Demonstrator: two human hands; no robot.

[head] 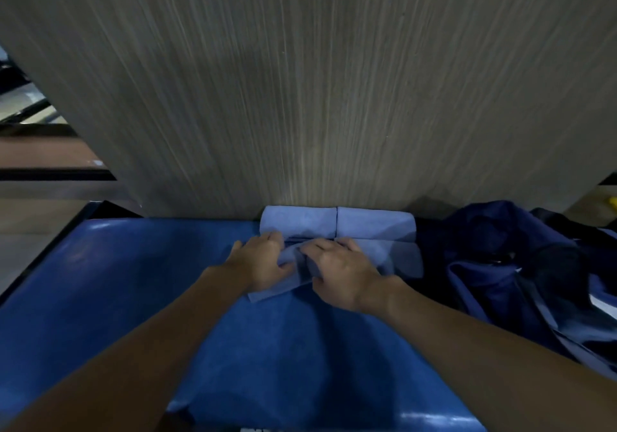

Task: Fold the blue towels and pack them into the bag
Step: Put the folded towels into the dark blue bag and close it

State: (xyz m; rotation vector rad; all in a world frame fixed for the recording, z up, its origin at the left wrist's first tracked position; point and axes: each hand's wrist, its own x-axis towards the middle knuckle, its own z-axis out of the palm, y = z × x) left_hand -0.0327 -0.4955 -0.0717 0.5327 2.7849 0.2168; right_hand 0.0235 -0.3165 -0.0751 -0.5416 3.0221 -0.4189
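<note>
Frame soft and dim. Lower left: counter [117, 281], near edge cut off. Centre: left hand [263, 261] pinches fold of light-blue towel [400, 259], fingertips buried in cloth. Right hand [342, 273] just beside, fingers fairly straight, pressing same towel. Towel's middle hidden under both hands. 2 folded towels [298, 223] just beyond, against wood panel [300, 98]. Right: dark bag [500, 248], opening hard to make out.

Obscured: middle of light blue cloth towel [273, 289], under left hand [260, 261] and right hand [340, 271]. Right edge crops dark navy fabric bag [494, 231].
</note>
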